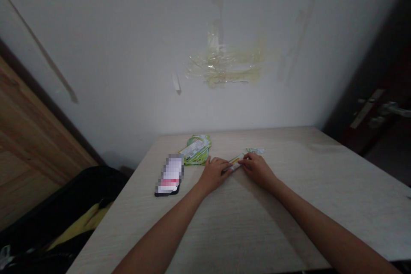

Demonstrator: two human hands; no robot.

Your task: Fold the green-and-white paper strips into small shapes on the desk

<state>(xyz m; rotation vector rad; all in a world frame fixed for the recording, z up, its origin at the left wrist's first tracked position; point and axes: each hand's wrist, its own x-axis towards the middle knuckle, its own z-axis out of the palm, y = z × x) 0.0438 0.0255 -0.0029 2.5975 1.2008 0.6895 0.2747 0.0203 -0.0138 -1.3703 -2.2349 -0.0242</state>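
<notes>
Between my hands, low over the table, is a narrow folded printed wrapper (236, 161) in white, green and yellow. The fingers of my left hand (214, 173) are closed on its left end, and those of my right hand (258, 170) pinch its right end. Some of the fingertips are hidden. Just beyond my right hand lies a small green-and-white printed piece (257, 150). Past my left hand, a loose pile of flat green-and-white wrappers (196, 150) rests on the table.
A phone (170, 174) with a blurred screen lies left of my left hand on the pale wooden table (221, 231). The wall (128, 51) with old tape (227, 66) rises behind. A dark bag (93, 186) is at the left, a dark door (369, 132) at the right.
</notes>
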